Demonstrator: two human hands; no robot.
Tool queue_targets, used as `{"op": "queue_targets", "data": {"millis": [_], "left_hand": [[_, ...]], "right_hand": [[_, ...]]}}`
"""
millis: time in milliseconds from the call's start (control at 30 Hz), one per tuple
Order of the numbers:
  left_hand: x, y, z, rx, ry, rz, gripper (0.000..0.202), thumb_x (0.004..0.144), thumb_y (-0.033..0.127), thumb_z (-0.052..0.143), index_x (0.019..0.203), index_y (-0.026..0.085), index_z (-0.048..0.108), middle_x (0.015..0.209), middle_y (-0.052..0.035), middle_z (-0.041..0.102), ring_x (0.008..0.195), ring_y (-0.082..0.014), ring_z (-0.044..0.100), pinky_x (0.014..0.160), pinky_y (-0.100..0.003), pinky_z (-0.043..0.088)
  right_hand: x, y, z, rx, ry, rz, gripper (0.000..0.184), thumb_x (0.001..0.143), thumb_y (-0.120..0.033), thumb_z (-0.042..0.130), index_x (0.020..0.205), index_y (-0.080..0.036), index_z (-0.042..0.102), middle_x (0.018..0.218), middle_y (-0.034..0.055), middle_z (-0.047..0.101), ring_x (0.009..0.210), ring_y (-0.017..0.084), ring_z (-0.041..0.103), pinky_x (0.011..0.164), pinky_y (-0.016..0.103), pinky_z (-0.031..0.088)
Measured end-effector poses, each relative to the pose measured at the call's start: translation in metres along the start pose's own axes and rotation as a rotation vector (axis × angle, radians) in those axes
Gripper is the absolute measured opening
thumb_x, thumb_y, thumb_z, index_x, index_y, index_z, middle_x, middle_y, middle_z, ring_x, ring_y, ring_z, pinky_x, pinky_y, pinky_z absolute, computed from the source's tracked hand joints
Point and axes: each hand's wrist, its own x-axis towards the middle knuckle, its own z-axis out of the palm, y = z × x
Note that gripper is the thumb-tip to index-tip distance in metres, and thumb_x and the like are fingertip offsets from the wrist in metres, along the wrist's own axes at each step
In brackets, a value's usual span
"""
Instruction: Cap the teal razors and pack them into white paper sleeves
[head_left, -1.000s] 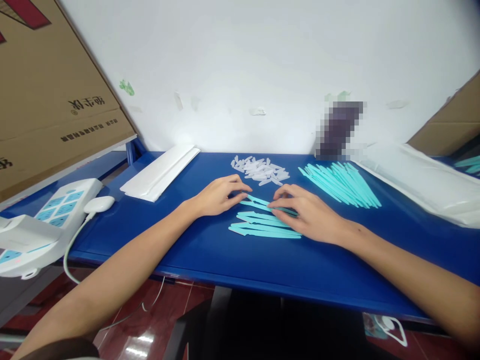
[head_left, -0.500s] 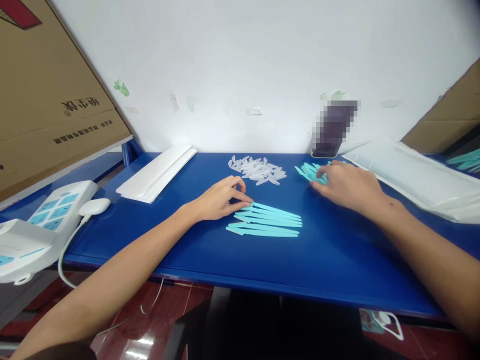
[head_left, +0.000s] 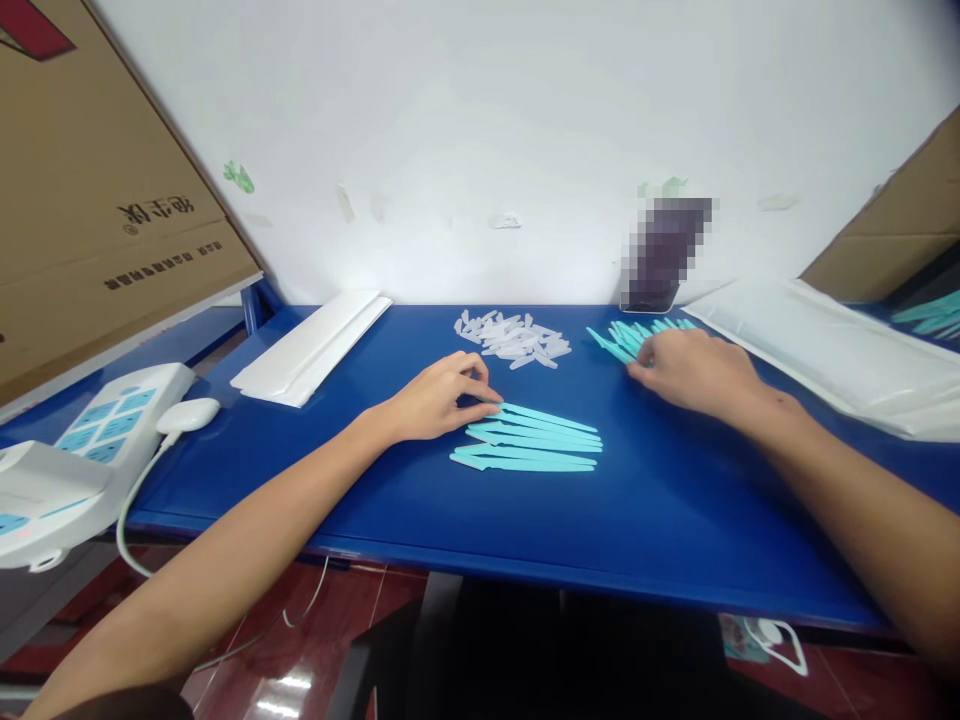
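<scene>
Several slim turquoise eyebrow razors (head_left: 536,440) lie side by side in a loose fan on the blue table. My left hand (head_left: 454,398) pinches the left tip of the uppermost one between thumb and forefinger. Farther back on the right is a pile of more turquoise razors (head_left: 619,340). Over its right side, my right hand (head_left: 694,368) has its thumb and fingers closed on a razor, largely hidden by the hand. Small translucent whitish caps (head_left: 517,340) are heaped between the two hands, near the wall.
White folded packets (head_left: 311,348) lie on the left, and a white plastic bag (head_left: 832,350) on the right. A blurred-out phone (head_left: 664,255) leans against the wall. A power strip (head_left: 112,420) with a white plug and cable stands by the left edge, below a cardboard box (head_left: 112,180).
My right hand's fingers have closed in at the pile, and its razors have shifted and spread slightly. My left hand keeps its pinch in the same spot.
</scene>
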Motion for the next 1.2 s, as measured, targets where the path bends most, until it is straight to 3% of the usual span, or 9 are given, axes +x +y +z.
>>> {"op": "queue_targets", "data": {"millis": [100, 167, 300, 467, 633, 800, 1200], "left_hand": [[0.000, 0.003, -0.001, -0.037, 0.017, -0.021, 0.039, 0.099, 0.051, 0.054, 0.114, 0.022, 0.076, 0.108, -0.0092, 0.060, 0.101, -0.0228, 0.057, 0.088, -0.037, 0.048], [-0.001, 0.006, -0.004, -0.061, 0.016, -0.044, 0.045, 0.095, 0.056, 0.058, 0.121, 0.023, 0.072, 0.114, -0.0099, 0.059, 0.106, -0.0246, 0.056, 0.094, -0.040, 0.047], [-0.002, 0.013, -0.009, -0.068, -0.092, -0.094, 0.072, 0.083, 0.069, 0.067, 0.143, 0.031, 0.056, 0.136, -0.0127, 0.051, 0.124, -0.0338, 0.047, 0.106, -0.054, 0.040], [-0.003, 0.012, -0.009, -0.067, -0.194, -0.174, 0.090, 0.078, 0.076, 0.066, 0.154, 0.035, 0.040, 0.154, -0.0149, 0.037, 0.137, -0.0422, 0.037, 0.112, -0.065, 0.030], [-0.003, 0.012, -0.009, -0.085, -0.222, -0.192, 0.092, 0.077, 0.076, 0.066, 0.155, 0.037, 0.038, 0.159, -0.0137, 0.032, 0.142, -0.0435, 0.031, 0.114, -0.065, 0.026], [-0.003, 0.010, -0.005, -0.089, -0.189, -0.223, 0.071, 0.094, 0.069, 0.047, 0.155, 0.034, 0.037, 0.157, -0.0141, 0.034, 0.143, -0.0390, 0.031, 0.115, -0.062, 0.025], [-0.001, 0.012, -0.006, -0.067, -0.226, -0.243, 0.084, 0.086, 0.075, 0.056, 0.156, 0.033, 0.035, 0.159, -0.0146, 0.031, 0.144, -0.0411, 0.029, 0.116, -0.062, 0.024]], "right_hand": [[-0.002, -0.008, -0.009, -0.043, -0.087, 0.076, 0.024, 0.085, -0.039, 0.058, 0.083, -0.020, 0.073, 0.080, 0.0126, 0.068, 0.070, 0.025, 0.059, 0.059, 0.035, 0.032], [-0.004, -0.015, -0.015, -0.046, -0.059, 0.094, 0.028, 0.087, -0.042, 0.055, 0.090, -0.020, 0.072, 0.086, 0.0115, 0.070, 0.075, 0.026, 0.060, 0.059, 0.034, 0.031], [-0.009, -0.032, -0.017, 0.056, 0.104, -0.006, 0.026, 0.085, -0.042, 0.055, 0.088, -0.021, 0.070, 0.087, 0.0071, 0.071, 0.074, 0.023, 0.061, 0.059, 0.032, 0.033], [-0.018, -0.049, -0.006, 0.148, 0.108, -0.130, 0.022, 0.085, -0.040, 0.055, 0.081, -0.021, 0.065, 0.082, 0.0048, 0.069, 0.069, 0.020, 0.058, 0.058, 0.031, 0.033], [-0.024, -0.057, 0.000, 0.190, 0.050, -0.197, 0.021, 0.087, -0.039, 0.053, 0.082, -0.021, 0.064, 0.080, 0.0040, 0.068, 0.066, 0.019, 0.057, 0.056, 0.031, 0.033], [-0.026, -0.060, 0.002, 0.222, -0.005, -0.246, 0.019, 0.088, -0.037, 0.053, 0.082, -0.022, 0.063, 0.081, 0.0030, 0.068, 0.068, 0.018, 0.058, 0.057, 0.031, 0.034], [-0.025, -0.061, 0.007, 0.241, -0.053, -0.281, 0.019, 0.090, -0.037, 0.053, 0.088, -0.022, 0.064, 0.086, 0.0024, 0.068, 0.071, 0.018, 0.059, 0.058, 0.029, 0.035]]}}
